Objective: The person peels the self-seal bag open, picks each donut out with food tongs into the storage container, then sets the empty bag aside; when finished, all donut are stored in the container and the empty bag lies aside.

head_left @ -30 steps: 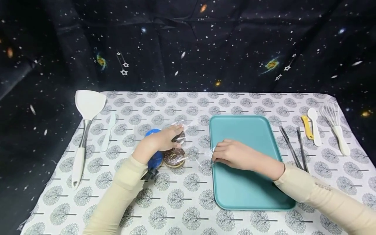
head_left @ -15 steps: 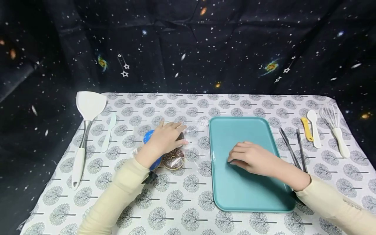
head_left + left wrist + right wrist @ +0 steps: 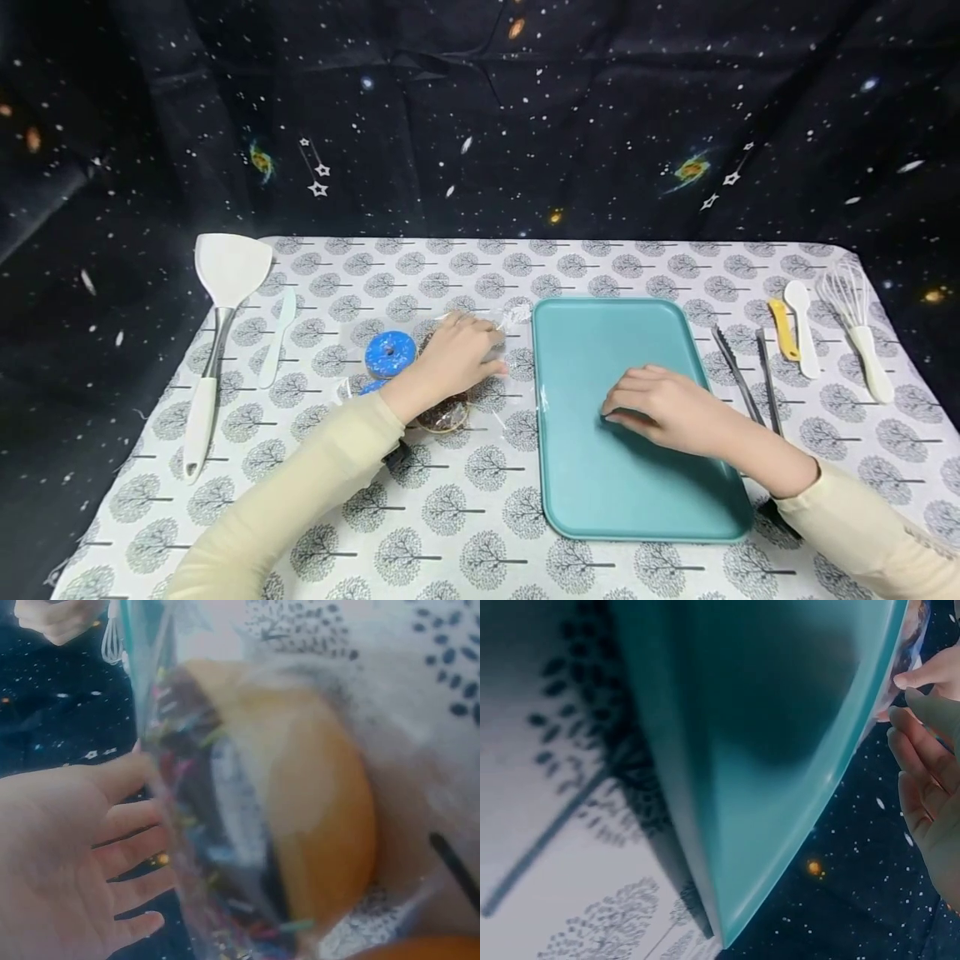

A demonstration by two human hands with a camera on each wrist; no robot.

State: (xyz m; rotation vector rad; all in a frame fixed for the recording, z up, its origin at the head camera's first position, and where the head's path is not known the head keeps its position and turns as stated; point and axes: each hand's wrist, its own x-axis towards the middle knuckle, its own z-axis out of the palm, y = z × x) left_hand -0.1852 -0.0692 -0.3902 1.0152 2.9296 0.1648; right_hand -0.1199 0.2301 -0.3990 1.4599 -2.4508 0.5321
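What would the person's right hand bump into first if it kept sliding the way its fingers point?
Probably the tray's left rim, then the clear wrapper; the right hand points left across the tray, though depth is unclear.

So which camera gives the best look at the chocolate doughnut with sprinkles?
The left wrist view: the chocolate doughnut fills it, bagged, showing sprinkles and its golden side, though blurred. The head view shows only an edge below the left hand. The right wrist view shows none.

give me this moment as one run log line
left hand: resting on bagged donuts | right hand: resting on tray, holds nothing | blue donut: beside left hand
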